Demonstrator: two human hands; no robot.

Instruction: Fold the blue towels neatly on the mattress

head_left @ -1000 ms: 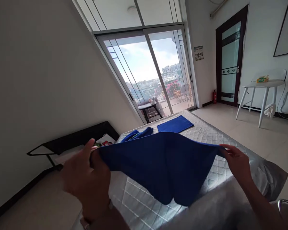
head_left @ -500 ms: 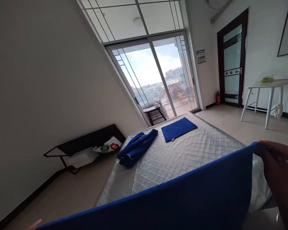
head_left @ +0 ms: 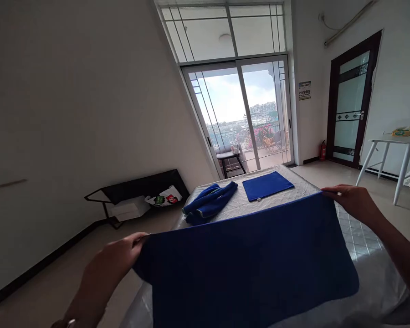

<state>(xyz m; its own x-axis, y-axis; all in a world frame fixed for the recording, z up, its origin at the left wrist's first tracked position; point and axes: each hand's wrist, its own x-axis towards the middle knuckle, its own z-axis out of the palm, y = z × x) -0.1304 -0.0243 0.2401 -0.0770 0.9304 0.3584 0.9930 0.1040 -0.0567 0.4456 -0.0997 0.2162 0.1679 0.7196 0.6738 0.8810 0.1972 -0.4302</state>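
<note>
A dark blue cloth [head_left: 246,264] hangs stretched between my two hands over the near part of the mattress [head_left: 358,232]. My left hand [head_left: 125,250] pinches its upper left corner, and my right hand [head_left: 348,198] pinches the upper right corner. The cloth's lower part drapes down toward me and hides much of the quilted, plastic-covered mattress. Farther back lies a crumpled blue cloth [head_left: 210,202] on the left. To its right, a flat blue folded cloth [head_left: 268,185] with a small white tag lies on the mattress.
Along the left wall stands a low black rack [head_left: 140,184] holding a white box [head_left: 126,210] and a printed bag [head_left: 164,198]. Sliding glass doors [head_left: 246,114] are behind the mattress. At right are a white table [head_left: 399,139], a fire extinguisher [head_left: 323,150] and a dark-framed door [head_left: 351,100].
Both hands and the cloth have moved farther out from me, and its top edge is more level. My left hand has come fully into view. The view has shifted rightward in the frame.
</note>
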